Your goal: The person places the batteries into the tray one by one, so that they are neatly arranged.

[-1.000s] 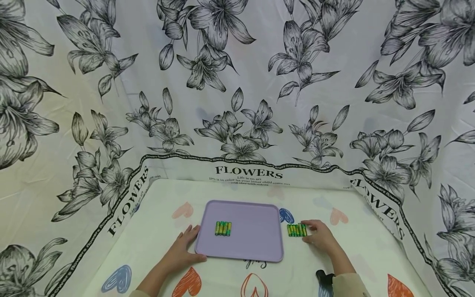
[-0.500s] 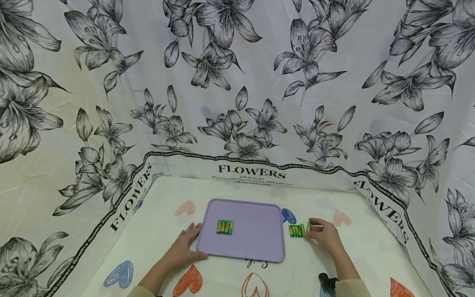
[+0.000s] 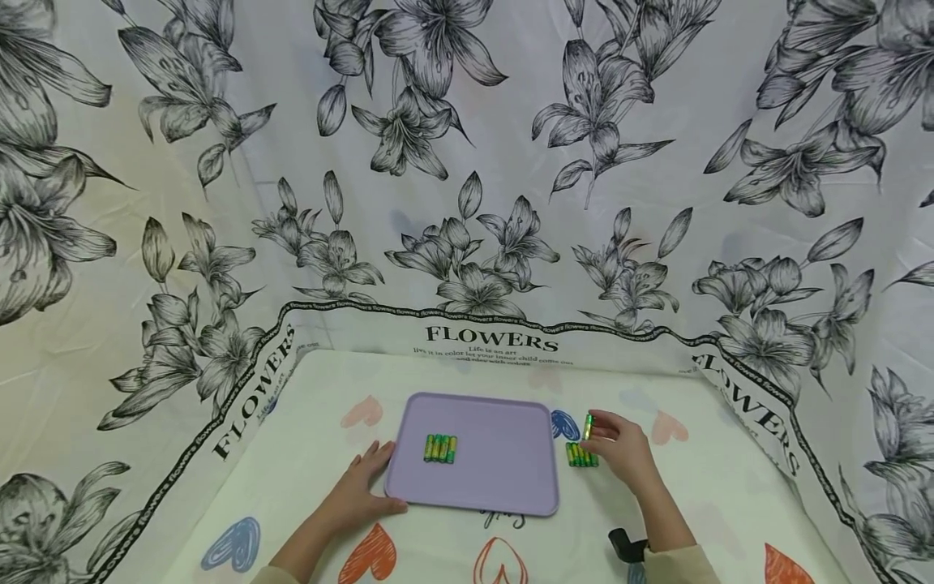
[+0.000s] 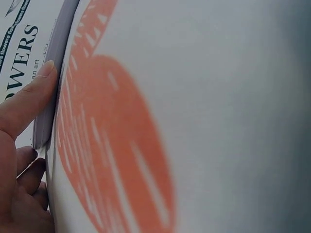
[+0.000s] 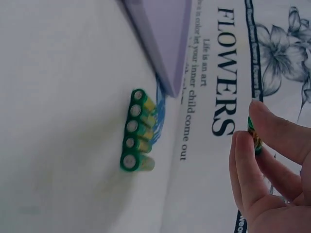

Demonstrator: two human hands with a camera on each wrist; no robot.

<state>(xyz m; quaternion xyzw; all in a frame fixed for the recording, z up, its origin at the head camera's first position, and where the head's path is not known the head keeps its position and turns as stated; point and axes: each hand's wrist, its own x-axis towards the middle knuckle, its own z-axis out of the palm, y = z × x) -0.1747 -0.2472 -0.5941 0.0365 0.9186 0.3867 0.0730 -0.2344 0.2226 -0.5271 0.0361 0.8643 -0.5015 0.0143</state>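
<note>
My right hand (image 3: pixel 623 454) pinches a small green-and-yellow battery (image 3: pixel 588 427) between thumb and fingers, raised above a row of several like batteries (image 3: pixel 576 456). In the right wrist view, the held battery (image 5: pixel 255 140) is mostly covered by fingers, and the row (image 5: pixel 136 127) stands apart from the hand with its flat ends toward the camera. My left hand (image 3: pixel 357 491) rests at the near left corner of a purple tray (image 3: pixel 503 454), fingers along its left side and thumb at its front edge. On the tray's left half lie several more batteries (image 3: pixel 440 448), side by side.
White cloth with printed hearts (image 3: pixel 370 554) covers the table. A flower-print curtain (image 3: pixel 477 243) encloses the back and sides. Beside the right sleeve (image 3: pixel 679 565) a black object (image 3: pixel 626 545) sits at the wrist.
My right hand has taken the rightmost battery from the row, drawn it slightly right, then raised it and brought it back left over the row. The left hand and tray stay put.
</note>
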